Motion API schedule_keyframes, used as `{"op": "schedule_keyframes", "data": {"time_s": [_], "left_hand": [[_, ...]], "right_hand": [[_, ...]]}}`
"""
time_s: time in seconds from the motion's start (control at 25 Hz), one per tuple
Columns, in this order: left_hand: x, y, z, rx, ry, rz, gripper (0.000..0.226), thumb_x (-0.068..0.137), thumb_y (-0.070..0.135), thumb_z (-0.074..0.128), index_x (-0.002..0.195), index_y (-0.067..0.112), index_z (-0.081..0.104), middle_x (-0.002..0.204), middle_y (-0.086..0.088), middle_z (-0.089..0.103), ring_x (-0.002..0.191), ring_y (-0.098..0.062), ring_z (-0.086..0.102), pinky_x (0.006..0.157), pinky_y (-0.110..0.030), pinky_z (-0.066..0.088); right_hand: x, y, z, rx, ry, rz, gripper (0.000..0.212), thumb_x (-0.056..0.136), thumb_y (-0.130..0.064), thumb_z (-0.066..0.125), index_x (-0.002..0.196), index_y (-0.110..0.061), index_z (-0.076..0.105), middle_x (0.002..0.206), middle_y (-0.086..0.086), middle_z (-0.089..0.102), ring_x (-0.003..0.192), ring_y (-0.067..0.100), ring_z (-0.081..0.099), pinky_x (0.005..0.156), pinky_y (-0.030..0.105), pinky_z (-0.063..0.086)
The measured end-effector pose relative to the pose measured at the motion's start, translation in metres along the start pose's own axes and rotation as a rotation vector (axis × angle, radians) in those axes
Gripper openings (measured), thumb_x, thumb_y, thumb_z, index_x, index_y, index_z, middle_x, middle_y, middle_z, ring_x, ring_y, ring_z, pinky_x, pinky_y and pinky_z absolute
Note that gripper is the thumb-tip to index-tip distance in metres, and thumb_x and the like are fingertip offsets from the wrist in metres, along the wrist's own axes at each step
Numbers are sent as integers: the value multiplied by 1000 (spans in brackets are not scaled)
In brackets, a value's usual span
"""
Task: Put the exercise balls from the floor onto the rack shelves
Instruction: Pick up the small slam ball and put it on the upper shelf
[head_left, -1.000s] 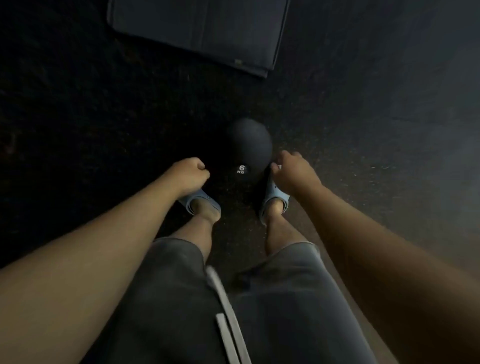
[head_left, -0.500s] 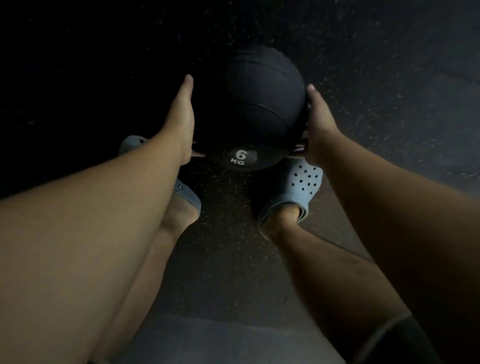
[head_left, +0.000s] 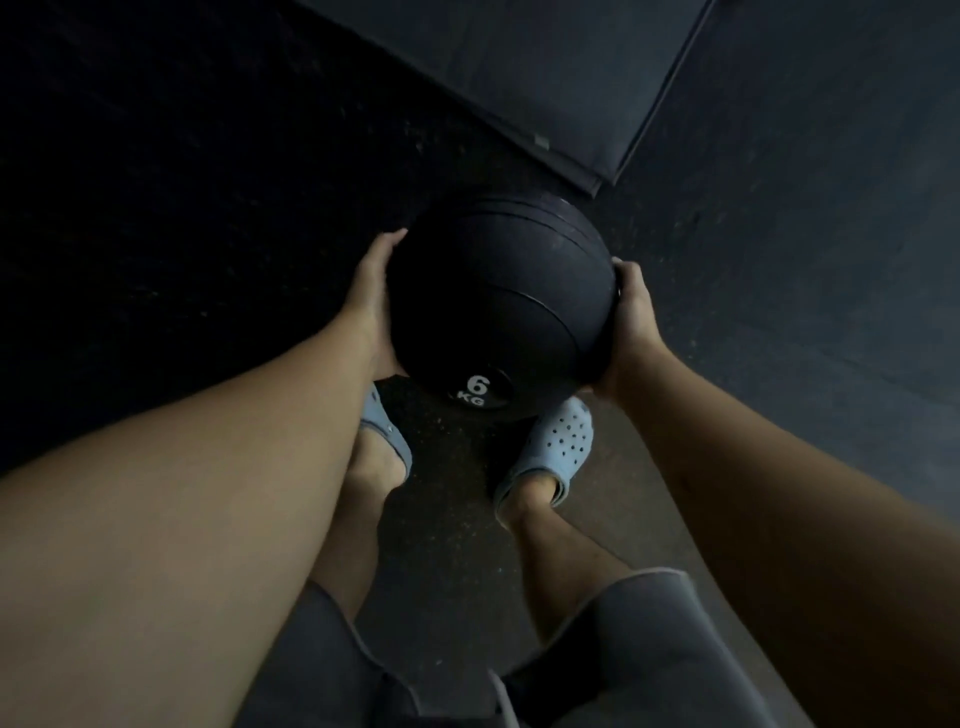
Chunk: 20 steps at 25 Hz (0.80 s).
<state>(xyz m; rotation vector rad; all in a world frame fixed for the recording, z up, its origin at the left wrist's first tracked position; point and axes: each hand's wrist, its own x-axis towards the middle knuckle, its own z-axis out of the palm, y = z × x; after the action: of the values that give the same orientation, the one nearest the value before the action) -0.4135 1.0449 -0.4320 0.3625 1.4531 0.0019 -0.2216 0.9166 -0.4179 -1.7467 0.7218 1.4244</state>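
A black exercise ball marked "6 KG" in white hangs above the dark floor, in front of my feet. My left hand presses flat against its left side. My right hand cups its right side, fingers wrapped around the far edge. Both hands hold the ball between them, off the floor. No rack or shelf is in view.
A dark padded mat lies on the floor ahead, its corner just beyond the ball. My feet in light blue clogs stand below the ball on speckled black rubber flooring. The room is dim.
One second ago the ball lay on the floor between my feet with my hands beside it. Both hands then closed on its sides and lifted it up towards me.
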Motion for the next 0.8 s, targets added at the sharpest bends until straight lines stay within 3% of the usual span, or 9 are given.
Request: {"op": "schedule_keyframes", "data": {"time_s": [0.12, 0.2, 0.36, 0.52, 0.64, 0.68, 0.8], "left_hand": [[-109, 79, 12, -97, -118, 161, 58, 92, 68, 50, 102, 26, 89, 108, -7, 85, 105, -30, 79, 80, -43, 65], [-187, 131, 19, -176, -179, 284, 59, 95, 65, 47, 104, 25, 89, 114, -9, 84, 99, -29, 81, 75, -44, 67], [-359, 238, 16, -322, -215, 624, 58, 97, 62, 47, 95, 23, 90, 105, -9, 85, 93, -30, 83, 79, -43, 67], [-527, 308, -9, -413, -194, 941, 55, 98, 59, 49, 109, 21, 87, 118, -10, 83, 109, -33, 79, 100, -47, 61], [-652, 339, -54, -478, -197, 1196, 59, 102, 52, 44, 88, 18, 90, 96, -10, 86, 88, -30, 83, 74, -38, 67], [-690, 343, -70, -495, -173, 1267, 59, 102, 52, 43, 91, 16, 89, 98, -12, 86, 89, -30, 83, 72, -36, 66], [-793, 349, -124, -517, -46, 1449, 55, 99, 56, 47, 102, 18, 88, 114, -11, 84, 102, -31, 80, 86, -35, 61]], "right_hand": [[-113, -69, 25, -15, -77, -123, 56, 84, -71, 53, 116, -31, 75, 111, 1, 80, 101, 26, 73, 72, 43, 63], [-192, -120, 48, -57, -167, -228, 58, 86, -70, 51, 122, -31, 72, 110, 1, 78, 101, 27, 73, 78, 42, 61], [-375, -217, 109, -106, -361, -555, 56, 89, -60, 52, 122, -20, 74, 114, 9, 78, 102, 30, 75, 70, 38, 64], [-541, -266, 166, -104, -549, -864, 63, 91, -55, 51, 135, -14, 72, 134, 18, 73, 124, 37, 69, 108, 53, 55], [-667, -269, 213, -87, -760, -999, 62, 94, -55, 53, 136, -13, 71, 134, 16, 73, 125, 36, 68, 112, 53, 52], [-705, -266, 229, -80, -816, -1035, 63, 94, -57, 54, 137, -14, 70, 136, 15, 72, 126, 35, 68, 112, 53, 52], [-815, -243, 276, -79, -1018, -1115, 67, 94, -61, 55, 140, -15, 68, 140, 15, 69, 128, 35, 66, 114, 52, 50]]}}
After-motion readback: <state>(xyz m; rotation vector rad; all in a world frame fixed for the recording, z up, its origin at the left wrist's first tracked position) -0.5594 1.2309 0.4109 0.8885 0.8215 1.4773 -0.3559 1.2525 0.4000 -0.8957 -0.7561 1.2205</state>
